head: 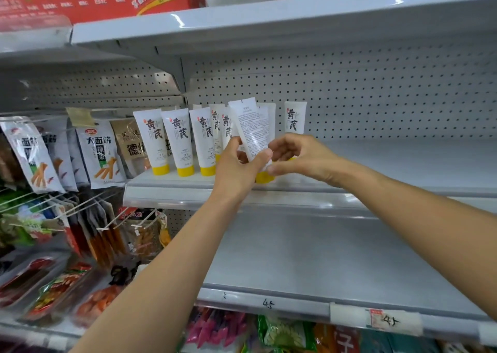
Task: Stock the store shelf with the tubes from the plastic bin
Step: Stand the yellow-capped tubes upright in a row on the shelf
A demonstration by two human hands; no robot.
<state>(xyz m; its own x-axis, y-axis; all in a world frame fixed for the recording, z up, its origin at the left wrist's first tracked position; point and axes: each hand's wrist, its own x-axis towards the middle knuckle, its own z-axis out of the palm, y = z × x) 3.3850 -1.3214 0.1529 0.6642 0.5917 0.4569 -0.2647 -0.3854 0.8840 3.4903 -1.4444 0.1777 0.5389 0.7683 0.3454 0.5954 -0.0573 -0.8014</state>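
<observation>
1. White, yellow-capped held tube is upright, cap down, at the front of the shelf, its fine-print back facing the camera.
2. Left hand and right hand each have a closed grip on its lower part.
3. Standing tubes reading 黄芪 line the shelf to the left; open shelf board stretches to the right.
4. The lower shelf's price strip bears a handwritten "45".
</observation>
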